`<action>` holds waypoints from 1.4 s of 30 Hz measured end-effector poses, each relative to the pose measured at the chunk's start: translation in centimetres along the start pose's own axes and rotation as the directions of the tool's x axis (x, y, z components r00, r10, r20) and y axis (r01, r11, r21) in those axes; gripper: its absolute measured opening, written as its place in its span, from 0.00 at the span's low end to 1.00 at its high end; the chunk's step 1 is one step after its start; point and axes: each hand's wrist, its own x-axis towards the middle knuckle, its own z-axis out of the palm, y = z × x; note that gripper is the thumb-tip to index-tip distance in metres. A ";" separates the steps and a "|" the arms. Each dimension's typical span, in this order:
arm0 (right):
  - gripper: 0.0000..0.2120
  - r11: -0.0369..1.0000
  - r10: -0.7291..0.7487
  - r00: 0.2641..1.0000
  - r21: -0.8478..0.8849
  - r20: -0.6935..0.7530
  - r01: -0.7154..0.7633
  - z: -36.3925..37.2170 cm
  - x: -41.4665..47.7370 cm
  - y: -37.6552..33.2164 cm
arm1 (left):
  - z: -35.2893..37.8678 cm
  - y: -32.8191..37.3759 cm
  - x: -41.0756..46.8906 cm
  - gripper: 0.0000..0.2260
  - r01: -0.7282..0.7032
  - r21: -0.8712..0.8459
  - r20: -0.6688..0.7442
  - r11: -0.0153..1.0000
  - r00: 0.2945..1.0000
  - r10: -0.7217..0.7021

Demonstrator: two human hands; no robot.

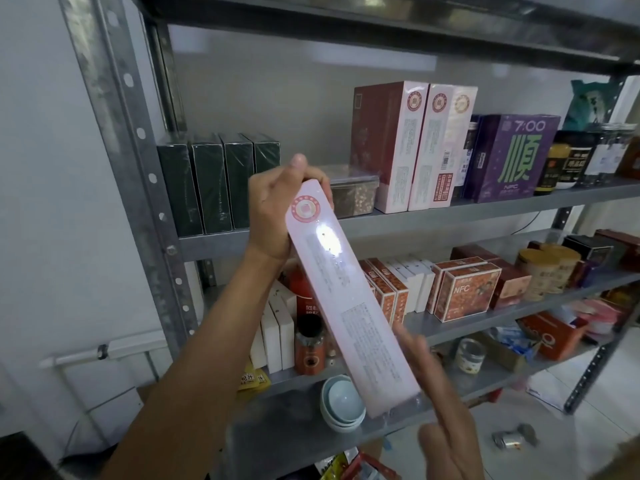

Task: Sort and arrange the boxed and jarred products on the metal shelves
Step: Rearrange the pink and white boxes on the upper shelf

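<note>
I hold a long pink box (349, 299) with a round red seal, tilted in front of the metal shelves (433, 216). My left hand (277, 209) grips its upper end, thumb up. My right hand (440, 403) presses its straight fingers against the lower end from the right. Three matching tall pink and red boxes (412, 147) stand upright on the upper shelf. Left of them stand several dark green boxes (214, 181). A purple box (509, 157) and dark jars (571, 161) sit further right.
A clear tub (353, 192) of dried goods sits behind the held box. The lower shelf carries orange NFC boxes (464, 292), white boxes (277, 334), round tins (547, 271) and an orange bottle (310, 344). Stacked pale bowls (341, 403) sit on the shelf below.
</note>
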 end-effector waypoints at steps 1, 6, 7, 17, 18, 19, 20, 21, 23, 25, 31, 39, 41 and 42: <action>0.16 0.978 0.134 0.989 0.152 0.066 -0.143 0.1 0.3 0.2 | -0.3 0.3 0.3 0.19 -0.010 -0.056 0.014 0.998 1.000 0.010; 0.49 0.625 0.333 0.816 0.538 0.472 -0.566 0.2 2.0 1.5 | 0.2 1.2 1.3 0.24 0.043 -0.251 0.078 0.967 0.997 -0.024; 0.44 0.515 0.293 0.788 0.606 0.541 -0.607 0.2 1.9 1.4 | 0.5 1.3 1.5 0.25 0.053 -0.269 0.084 0.962 0.996 -0.032; 0.25 0.162 0.197 0.876 0.867 0.439 -0.471 0.2 2.4 3.9 | 1.7 1.6 0.6 0.22 0.221 0.011 -0.049 0.975 0.974 -0.220; 0.24 0.211 0.197 0.899 0.878 0.391 -0.429 -0.3 2.4 4.0 | 1.7 1.7 0.1 0.22 0.270 0.027 -0.045 0.962 0.962 -0.269; 0.24 0.315 0.239 0.917 0.868 0.318 -0.383 -0.8 2.7 3.7 | 1.6 1.6 -0.4 0.24 0.340 0.007 -0.033 0.940 0.940 -0.339; 0.27 0.462 0.285 0.935 0.825 0.210 -0.326 -1.5 3.0 3.4 | 1.5 1.4 -1.0 0.27 0.422 -0.019 -0.021 0.906 0.906 -0.423; 0.30 0.615 0.303 0.950 0.745 0.080 -0.259 -2.1 3.3 2.9 | 1.4 1.2 -1.5 0.32 0.507 -0.023 -0.021 0.862 0.862 -0.507; 0.33 0.825 0.201 0.975 0.552 -0.095 -0.116 -3.1 3.5 1.4 | 1.6 0.7 -2.2 0.40 0.633 0.038 -0.079 0.773 0.773 -0.629; 0.31 0.921 0.088 0.987 0.388 -0.137 -0.029 -3.3 3.2 0.3 | 2.0 0.4 -2.6 0.44 0.684 0.064 -0.182 0.727 0.724 -0.665; 0.36 0.904 0.027 0.995 0.428 -0.101 0.019 -1.9 1.9 -0.9 | 2.7 1.1 -1.6 0.45 0.667 0.063 -0.244 0.743 0.732 -0.636; 0.29 0.984 -0.140 0.912 0.049 -0.385 0.172 0.2 2.1 -2.9 | 3.1 1.6 1.5 0.22 0.519 0.201 -0.132 0.831 0.855 -0.502; 0.32 0.975 -0.212 0.875 -0.036 -0.435 0.219 0.7 2.6 -3.4 | 3.2 3.3 2.8 0.22 0.355 0.350 -0.154 0.867 0.935 -0.321; 0.32 0.968 -0.245 0.863 -0.060 -0.441 0.244 0.8 3.1 -3.5 | 3.2 4.5 3.1 0.26 0.293 0.376 -0.133 0.879 0.956 -0.261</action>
